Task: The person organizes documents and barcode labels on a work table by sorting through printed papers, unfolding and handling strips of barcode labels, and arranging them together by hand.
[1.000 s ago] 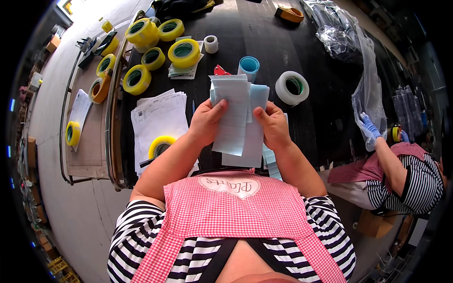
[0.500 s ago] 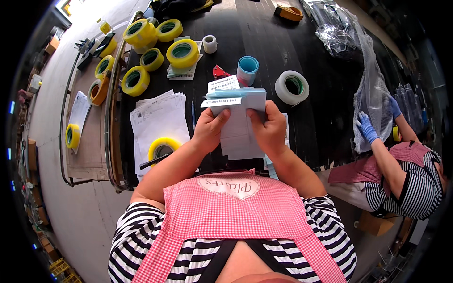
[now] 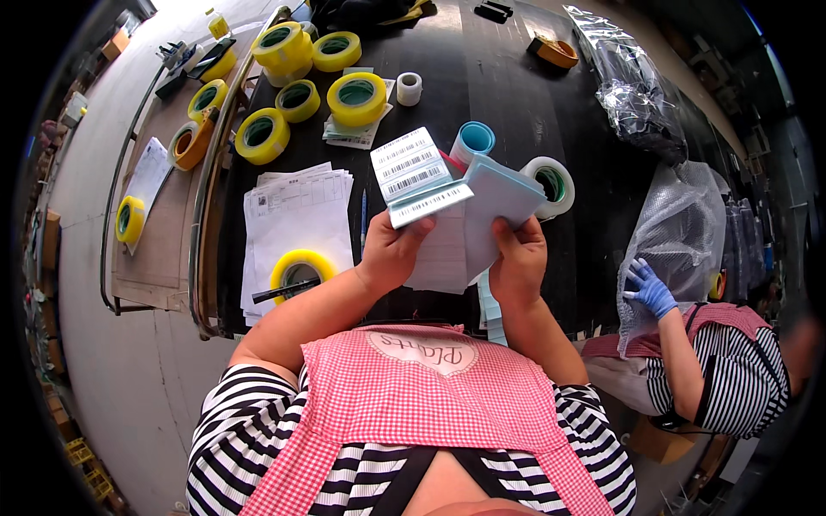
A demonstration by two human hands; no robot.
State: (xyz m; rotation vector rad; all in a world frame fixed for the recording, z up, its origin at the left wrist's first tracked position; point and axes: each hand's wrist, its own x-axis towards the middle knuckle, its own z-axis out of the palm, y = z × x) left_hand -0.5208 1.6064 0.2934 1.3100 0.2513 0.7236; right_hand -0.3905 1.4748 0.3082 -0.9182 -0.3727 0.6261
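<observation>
My left hand (image 3: 394, 251) is closed on a folded strip of white barcode labels (image 3: 411, 165), its thumb pressed on the lower fold and several printed rows facing up. Pale blue folded sheets (image 3: 509, 191) are pinched in my right hand (image 3: 521, 258), thumb on top. Between the hands hangs a white paper sheet (image 3: 440, 262); which hand grips it I cannot tell. Just beyond stand a light blue roll (image 3: 475, 139) and a clear tape roll (image 3: 565, 205). Left of my left hand lie white printed papers (image 3: 301, 215), with a yellow tape roll (image 3: 297, 256) and black pen (image 3: 280, 291) on them.
Several yellow tape rolls (image 3: 357, 113) and a small white roll (image 3: 409, 89) stand at the far left of the black table (image 3: 482, 77). A metal-framed cart (image 3: 163, 267) adjoins it. At right, a co-worker's gloved hand (image 3: 651, 291) touches bubble wrap (image 3: 675, 224).
The barcode strip has opened out, showing more rows, and the pale blue sheets have come apart from it to the right. My hands are wider apart. The co-worker's gloved hand has come nearer.
</observation>
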